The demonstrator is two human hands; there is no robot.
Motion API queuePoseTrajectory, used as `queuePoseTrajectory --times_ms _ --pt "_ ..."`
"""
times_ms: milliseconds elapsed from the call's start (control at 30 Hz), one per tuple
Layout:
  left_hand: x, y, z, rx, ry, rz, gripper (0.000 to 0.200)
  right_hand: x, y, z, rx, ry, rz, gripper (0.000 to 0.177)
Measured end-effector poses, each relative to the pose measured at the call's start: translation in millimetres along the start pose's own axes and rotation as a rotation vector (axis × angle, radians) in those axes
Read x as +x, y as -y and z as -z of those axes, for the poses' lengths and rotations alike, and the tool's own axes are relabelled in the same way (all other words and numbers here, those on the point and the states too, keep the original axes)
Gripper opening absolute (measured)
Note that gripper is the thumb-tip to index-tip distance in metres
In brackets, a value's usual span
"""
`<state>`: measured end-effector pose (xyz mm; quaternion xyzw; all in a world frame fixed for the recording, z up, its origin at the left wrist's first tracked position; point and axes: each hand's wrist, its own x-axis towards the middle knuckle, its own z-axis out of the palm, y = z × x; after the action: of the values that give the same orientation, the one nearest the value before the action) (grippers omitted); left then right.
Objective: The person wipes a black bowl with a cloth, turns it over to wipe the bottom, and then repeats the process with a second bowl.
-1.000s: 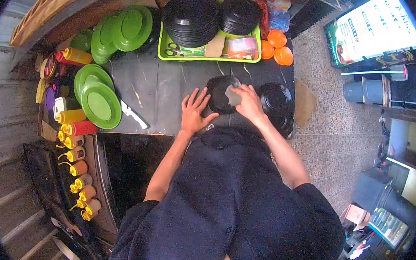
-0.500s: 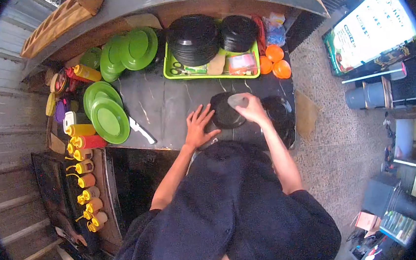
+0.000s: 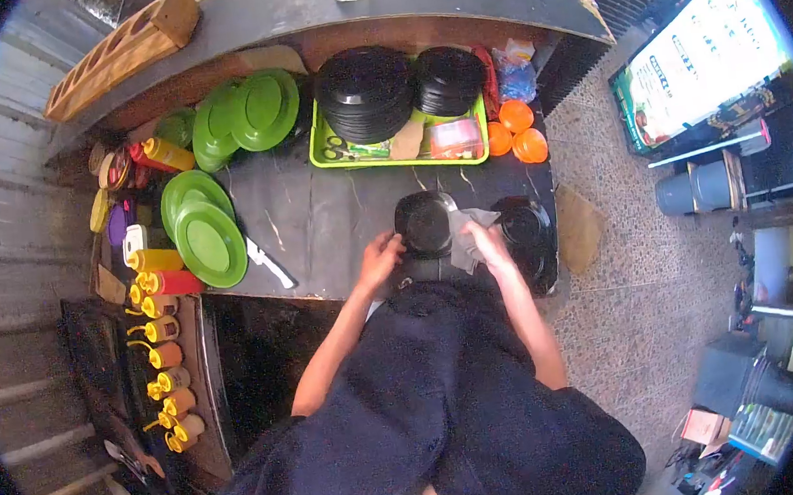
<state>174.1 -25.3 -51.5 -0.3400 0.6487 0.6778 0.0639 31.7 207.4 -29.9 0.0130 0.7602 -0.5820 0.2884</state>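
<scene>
A small black plate (image 3: pixel 425 225) is in front of me, near the counter's front edge. My left hand (image 3: pixel 380 258) is closed on its left rim, thumb and fingers pinching the edge. In my right hand (image 3: pixel 491 245) is a grey cloth (image 3: pixel 465 253), bunched against the plate's right rim and hanging down beside it. Just right of the cloth lie more black plates (image 3: pixel 529 234), partly covered by my right hand and forearm.
A lime-green tray (image 3: pixel 398 161) at the back bears stacked black plates (image 3: pixel 364 95), with orange cups (image 3: pixel 517 116) beside it. Green plates (image 3: pixel 210 245) and a knife (image 3: pixel 271 263) lie left. Sauce bottles (image 3: pixel 166 329) line the left edge. A wooden block (image 3: pixel 120 55) sits on the raised shelf.
My left hand has gone from spread flat beside the plate to gripping its rim. The right hand has moved from over the plate to its right edge, and the cloth now hangs open.
</scene>
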Motion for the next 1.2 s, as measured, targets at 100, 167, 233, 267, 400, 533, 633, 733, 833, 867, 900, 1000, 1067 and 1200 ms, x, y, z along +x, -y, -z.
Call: queuePoseTrajectory --times_ms 100,167,233,267,400,533,633,733,833,867,900,1000,1067,1200 --pt "-3 -3 0 -0.124 -0.001 0.021 0.061 0 2 -3 0.025 0.027 0.017 0.027" --pt "-5 -3 0 -0.148 0.006 0.024 0.060 -2 4 -8 0.060 0.039 0.035 0.028" --pt "-5 -3 1 -0.183 0.013 0.033 0.059 -4 4 -9 0.053 0.000 0.046 0.028" --pt "-4 -2 3 -0.174 0.037 0.050 0.058 -3 4 -8 0.056 -0.003 0.048 0.028" --pt "-13 -17 6 -0.198 0.052 0.083 0.056 -2 5 3 0.108 0.019 -0.003 0.030" --pt "-25 -46 12 -0.369 0.014 -0.009 0.060 -1 12 17 0.396 0.084 -0.042 0.045" --pt "-32 -71 15 -0.391 0.025 0.000 0.057 -30 57 21 0.643 0.188 -0.019 0.059" --pt "-22 -63 17 -0.388 0.001 0.014 0.037 -34 53 25 0.874 0.332 0.060 0.068" --pt "-14 -54 14 -0.325 0.010 -0.042 0.042 -29 28 29 0.798 0.355 0.094 0.071" --pt "-15 -52 9 -0.299 -0.006 -0.097 0.043 -29 22 27 0.810 0.286 0.066 0.072" --pt "-15 -51 5 -0.273 -0.022 -0.152 0.045 -32 22 25 0.812 0.282 0.067 0.072" --pt "-11 -50 -3 -0.230 -0.001 -0.168 0.045 -43 27 26 0.720 0.144 0.004 0.069" --pt "-12 -51 -6 -0.144 -0.034 -0.214 0.041 -38 10 28 0.719 0.146 0.004 0.069" --pt "-6 -55 -9 0.076 -0.075 -0.144 0.046 -42 7 25 0.683 0.107 0.019 0.066"
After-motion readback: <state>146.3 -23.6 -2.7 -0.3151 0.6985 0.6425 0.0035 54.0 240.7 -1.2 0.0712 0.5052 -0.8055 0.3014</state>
